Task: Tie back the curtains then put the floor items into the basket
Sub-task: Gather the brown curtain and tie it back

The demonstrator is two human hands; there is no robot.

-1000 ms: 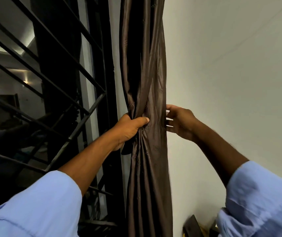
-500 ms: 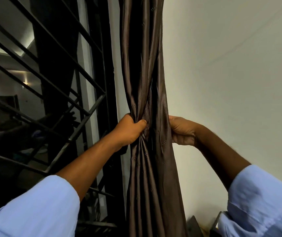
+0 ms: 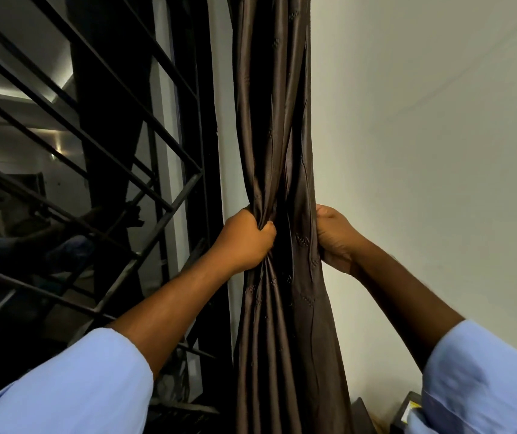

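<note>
The dark brown satin curtain [image 3: 277, 183] hangs gathered into a narrow column between the barred window [image 3: 100, 170] on one side and the pale wall [image 3: 423, 151] on the other, its right edge lying against the wall. The left hand [image 3: 244, 238] is clenched around a bunch of folds on the window side, thumb tucked across the front. The right hand [image 3: 333, 234] grips the wall-side edge at about the same height, fingers curled behind the cloth.

The fabric looks soft and light, with a sheen that suggests it will slip through a loose grip, so I'd say a full fist round the whole bundle will serve better than a pinch. The waist of the bundle, where both hands sit, seems the natural place to cinch it. No tie-back or cord is visible, and I cannot tell what will bind it. The basket and floor items are out of view; only some dark object [image 3: 407, 408] shows at the bottom right.
</note>
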